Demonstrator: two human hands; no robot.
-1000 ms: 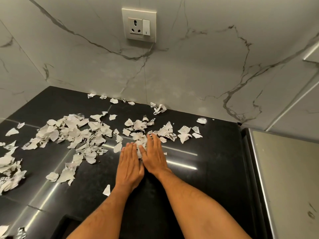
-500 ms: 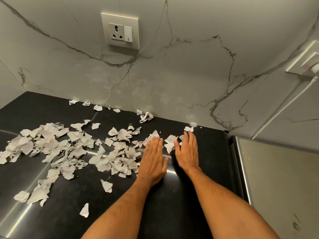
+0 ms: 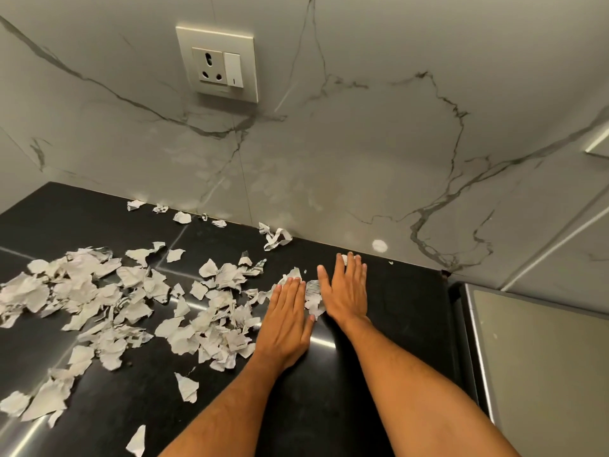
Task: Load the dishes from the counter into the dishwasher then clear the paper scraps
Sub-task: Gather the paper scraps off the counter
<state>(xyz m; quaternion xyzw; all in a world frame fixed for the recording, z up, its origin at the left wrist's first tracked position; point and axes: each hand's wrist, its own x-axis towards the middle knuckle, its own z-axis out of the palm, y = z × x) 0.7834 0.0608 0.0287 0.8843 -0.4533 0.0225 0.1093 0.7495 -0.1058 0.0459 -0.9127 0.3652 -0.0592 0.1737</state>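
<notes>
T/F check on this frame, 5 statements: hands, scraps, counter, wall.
1. Both hands lie flat on the counter. True: left hand, right hand, fingers straight.
2. The right hand grips a plate. False: it holds nothing; it rests over paper scraps.
3. Most scraps lie left of the hands. True.
4. The wall socket has a plug in it. False: its holes are bare.
5. The counter is white marble. False: it is black; the wall is veined marble.
</notes>
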